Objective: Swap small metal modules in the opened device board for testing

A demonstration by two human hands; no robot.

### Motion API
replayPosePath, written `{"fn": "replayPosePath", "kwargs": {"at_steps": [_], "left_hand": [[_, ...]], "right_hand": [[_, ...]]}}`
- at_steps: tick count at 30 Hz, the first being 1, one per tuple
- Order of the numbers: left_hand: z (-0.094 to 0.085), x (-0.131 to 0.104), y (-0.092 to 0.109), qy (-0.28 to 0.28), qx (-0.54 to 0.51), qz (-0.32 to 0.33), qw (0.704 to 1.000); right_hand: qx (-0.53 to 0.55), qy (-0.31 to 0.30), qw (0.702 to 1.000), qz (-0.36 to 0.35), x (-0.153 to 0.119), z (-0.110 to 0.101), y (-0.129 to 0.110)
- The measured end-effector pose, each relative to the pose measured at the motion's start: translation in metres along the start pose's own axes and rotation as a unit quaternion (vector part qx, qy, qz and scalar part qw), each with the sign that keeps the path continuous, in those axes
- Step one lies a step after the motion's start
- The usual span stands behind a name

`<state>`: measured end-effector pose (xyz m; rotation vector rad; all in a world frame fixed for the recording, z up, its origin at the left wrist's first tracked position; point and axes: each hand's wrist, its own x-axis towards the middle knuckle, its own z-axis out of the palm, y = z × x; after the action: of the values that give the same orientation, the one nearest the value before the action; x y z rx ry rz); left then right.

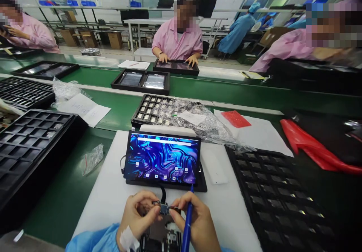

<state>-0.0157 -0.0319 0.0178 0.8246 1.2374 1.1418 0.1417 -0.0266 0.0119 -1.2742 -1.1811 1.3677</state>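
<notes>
Between the fingertips of both hands is a small electronic module (164, 208), dark with metallic parts. My left hand (140, 216) pinches its left end; white tape is wrapped near that wrist. My right hand (195, 218) pinches the other end and also carries a blue pen-like tool (187, 222), pointing up. Just below the hands lies an opened device with bare circuit parts (161, 240), partly cut off by the frame. Beyond the hands, a tablet (164, 158) with a lit blue and purple screen leans on a stand. A black cable (163, 194) runs from it toward the module.
White foam (96, 210) covers the work surface. Black compartment trays stand left (36, 139) and right (277, 191). Behind the tablet sits a parts tray (147, 109) under clear plastic wrap (198, 120). A co-worker in pink (178, 43) handles a tray across the green conveyor (98, 84).
</notes>
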Motion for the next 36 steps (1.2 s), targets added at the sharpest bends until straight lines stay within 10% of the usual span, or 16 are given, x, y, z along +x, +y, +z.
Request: {"fn": "replayPosePath", "kwargs": {"at_steps": [17, 36], "left_hand": [[0.004, -0.002, 0.002, -0.006, -0.007, 0.006, 1.0], [-0.001, -0.001, 0.0, -0.008, 0.046, 0.019, 0.999]], "right_hand": [[0.061, 0.0, 0.994, 0.095, 0.0, 0.005, -0.003], [0.004, 0.04, 0.998, -0.053, -0.003, -0.004, 0.015]]}}
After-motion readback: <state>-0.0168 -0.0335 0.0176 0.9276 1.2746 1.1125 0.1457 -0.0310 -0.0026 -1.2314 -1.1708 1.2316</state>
